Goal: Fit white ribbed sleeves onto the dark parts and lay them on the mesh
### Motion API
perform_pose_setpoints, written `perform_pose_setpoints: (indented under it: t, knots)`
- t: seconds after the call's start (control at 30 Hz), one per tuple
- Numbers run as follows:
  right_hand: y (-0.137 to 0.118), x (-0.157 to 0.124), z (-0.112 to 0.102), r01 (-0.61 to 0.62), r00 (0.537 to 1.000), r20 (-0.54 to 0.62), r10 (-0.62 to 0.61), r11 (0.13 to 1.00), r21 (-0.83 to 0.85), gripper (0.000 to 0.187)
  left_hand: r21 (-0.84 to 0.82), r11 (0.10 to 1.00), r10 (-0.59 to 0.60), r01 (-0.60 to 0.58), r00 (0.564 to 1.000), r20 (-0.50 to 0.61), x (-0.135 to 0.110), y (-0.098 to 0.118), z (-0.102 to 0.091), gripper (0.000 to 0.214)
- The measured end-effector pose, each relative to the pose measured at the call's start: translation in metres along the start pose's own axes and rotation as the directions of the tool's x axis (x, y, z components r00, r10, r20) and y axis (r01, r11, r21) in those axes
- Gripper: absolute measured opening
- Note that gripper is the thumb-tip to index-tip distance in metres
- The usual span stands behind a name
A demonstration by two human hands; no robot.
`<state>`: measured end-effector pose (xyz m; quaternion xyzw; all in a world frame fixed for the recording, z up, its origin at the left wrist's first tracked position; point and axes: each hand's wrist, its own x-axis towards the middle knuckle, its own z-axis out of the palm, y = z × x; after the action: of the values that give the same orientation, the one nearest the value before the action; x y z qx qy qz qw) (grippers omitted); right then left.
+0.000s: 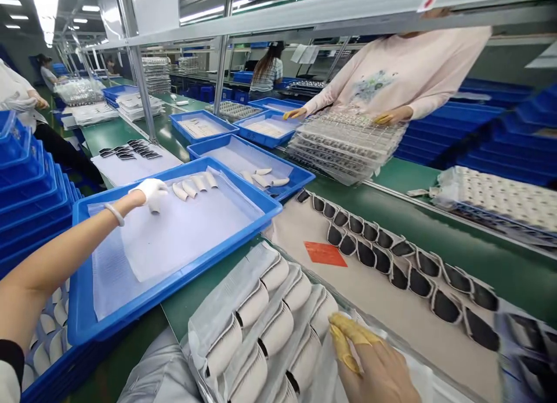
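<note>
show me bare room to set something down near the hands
The blue tray's liner is free below the white pieces, beside the left hand. The tan sheet is bare around the red square, up to the black pieces. Crowded: the wrapped pack under the right hand.

Left hand (150,194) outstretched, right hand (374,368) low

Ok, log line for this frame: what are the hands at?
left hand: white glove, at white curved parts | blue tray | right hand: yellow-capped fingers, near sleeved white parts

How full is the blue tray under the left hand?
Partly filled: the blue tray holds one short row of white curved pieces by the left hand; most of its liner is uncovered.
</note>
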<state>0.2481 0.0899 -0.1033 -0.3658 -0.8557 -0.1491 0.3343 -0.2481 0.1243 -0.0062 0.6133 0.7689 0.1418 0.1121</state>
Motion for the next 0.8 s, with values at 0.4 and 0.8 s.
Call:
perform_pose_setpoints:
  t: [0.4,0.8]
  knots:
    - [-0.148,0.246,0.155,-0.204,0.848,0.529,-0.019,0.910,0.361,0.025,0.030,1.000,-0.006,0.000,0.978,0.208,0.015,-0.083,0.018,0.026]
    - [-0.208,0.307,0.232,-0.426,0.689,0.716,0.111,0.861,0.277,0.032,-0.016,0.995,0.098,-0.099,0.995,-0.025,-0.049,-0.074,-0.013,0.018]
